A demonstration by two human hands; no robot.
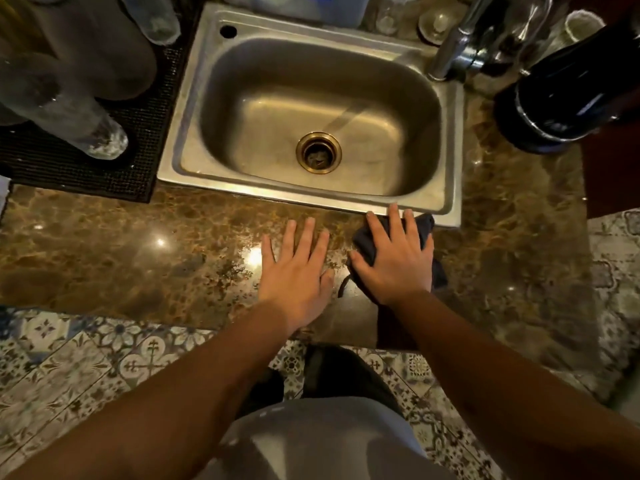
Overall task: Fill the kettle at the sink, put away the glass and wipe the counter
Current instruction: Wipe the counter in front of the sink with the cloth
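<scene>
- My grey shirt front (322,441) fills the bottom of the view; patterned floor tiles (86,355) show either side of it.
- Both my forearms reach forward over the near edge of the brown marble counter (138,258).
- My left hand (294,271) lies flat, palm down, on bare counter; fingers spread apart and straight, holding nothing.
- My right hand (398,261) sits just beside it, flat on a dark cloth (367,244); fingers splayed, pressing the cloth down onto the counter rather than gripping it. Fingertips reach the sink's front rim.
- Cloth edges poke out left and right of the palm; its far corner touches the steel rim.
- Steel sink (187,133) lies beyond the hands, basin bare, brass-ringed drain (318,153) in the middle.
- Black mesh mat (138,143) left of the sink, with clear glassware (97,133) on it.
- Chrome tap (450,53) at the far right corner of the sink.
- Dark kettle (568,95) on its base, right of the sink, on the counter.
- More glasses (436,24) behind the tap, blurred.
</scene>
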